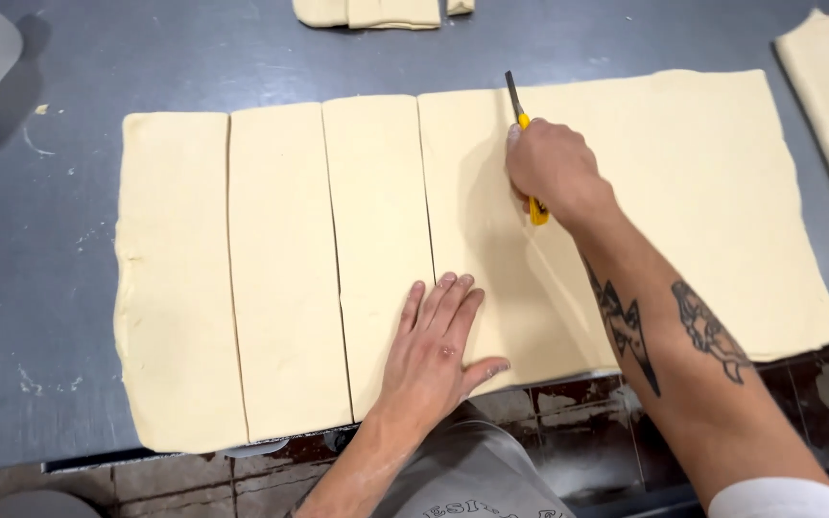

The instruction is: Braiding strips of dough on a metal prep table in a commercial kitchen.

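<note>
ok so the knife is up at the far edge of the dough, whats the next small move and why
Probably draw the yellow-handled knife straight back toward the near edge. The right hand holds its blade at the far edge of the dough sheet, three parallel cuts already run the full width to its left, and the left hand lies flat on the dough beside that line.

your pale dough sheet (683, 192) lies flat on the grey table, its left part cut into three long strips (285, 269). you grip a yellow-handled cutter (526, 144), blade tip on the dough near its far edge.
</note>
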